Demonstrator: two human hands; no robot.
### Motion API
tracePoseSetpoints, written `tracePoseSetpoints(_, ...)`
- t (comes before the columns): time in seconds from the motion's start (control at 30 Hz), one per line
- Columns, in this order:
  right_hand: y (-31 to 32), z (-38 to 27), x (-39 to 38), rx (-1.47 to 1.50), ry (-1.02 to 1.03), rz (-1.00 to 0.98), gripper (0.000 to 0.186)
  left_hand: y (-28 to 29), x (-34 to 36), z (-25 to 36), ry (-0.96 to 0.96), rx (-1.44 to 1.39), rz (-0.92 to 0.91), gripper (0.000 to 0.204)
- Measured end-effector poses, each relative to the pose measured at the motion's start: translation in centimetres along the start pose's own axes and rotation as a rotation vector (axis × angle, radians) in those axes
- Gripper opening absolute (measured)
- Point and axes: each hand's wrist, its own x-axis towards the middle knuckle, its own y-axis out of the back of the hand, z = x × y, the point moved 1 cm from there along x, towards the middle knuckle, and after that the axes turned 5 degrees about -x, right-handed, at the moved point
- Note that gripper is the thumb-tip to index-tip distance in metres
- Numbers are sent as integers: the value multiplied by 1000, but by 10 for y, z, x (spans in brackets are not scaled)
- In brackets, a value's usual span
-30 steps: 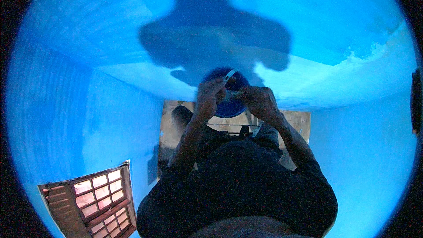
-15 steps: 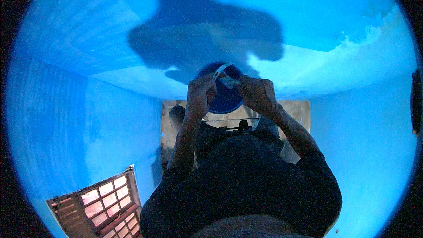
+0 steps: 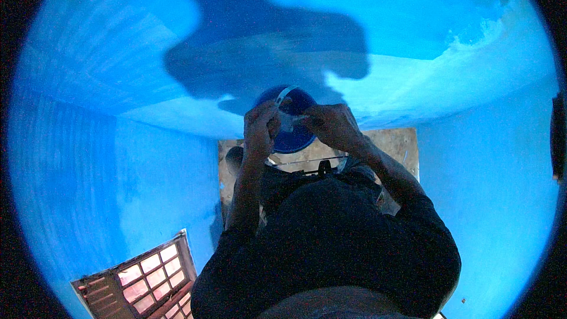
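Note:
A round, dark blue bucket [image 3: 298,140] sits in front of my body, close to the wall. My left hand [image 3: 258,129] is closed at its left rim, on the lower end of a white curved strip [image 3: 286,93] that arches over the bucket. I cannot tell whether this strip is the bucket's handle. Over the bucket's right side my right hand [image 3: 333,125] is closed, its fingertips pinching a small pale piece [image 3: 288,121] that reaches toward the left hand. The piece is too dim to name.
Blue walls [image 3: 466,153] rise on the left, front and right, unevenly painted in front, with a large shadow across. A barred window [image 3: 150,277] is at lower left. The bare, stained floor [image 3: 396,142] shows around my legs.
Both hands and the bucket appear slightly farther left as the whole view shifts. The pale piece has tilted and sits lower between the hands, and the right fingers have turned slightly.

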Motion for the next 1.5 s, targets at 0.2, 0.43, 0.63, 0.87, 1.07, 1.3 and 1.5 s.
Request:
tracePoseSetpoints(0.2, 1, 12, 0, -290, 48, 60, 16, 9, 2, -10, 19, 33, 21, 18)
tracePoseSetpoints(0.43, 20, 22, 20, -240, -53, -34, 16, -13, 41, -7, 8, 136, 7, 21)
tracePoseSetpoints(0.63, -34, 50, 20, 44, -37, -54, 16, -22, 58, -20, -30, 211, -48, 26)
tracePoseSetpoints(0.87, -26, 21, 28, 186, -59, -111, 16, 2, 45, -7, -87, 257, -82, 28)
tracePoseSetpoints(1.07, -7, 18, 36, -210, 8, -101, 15, 17, 33, 0, 12, 115, 36, 20)
tracePoseSetpoints(1.3, -12, 29, 31, -320, 190, 154, 11, 13, 14, 19, 67, -16, 38, 18)
tracePoseSetpoints(1.5, 3, -11, 37, -237, 5, -57, 14, 14, 26, 12, 5, 51, 20, 24)
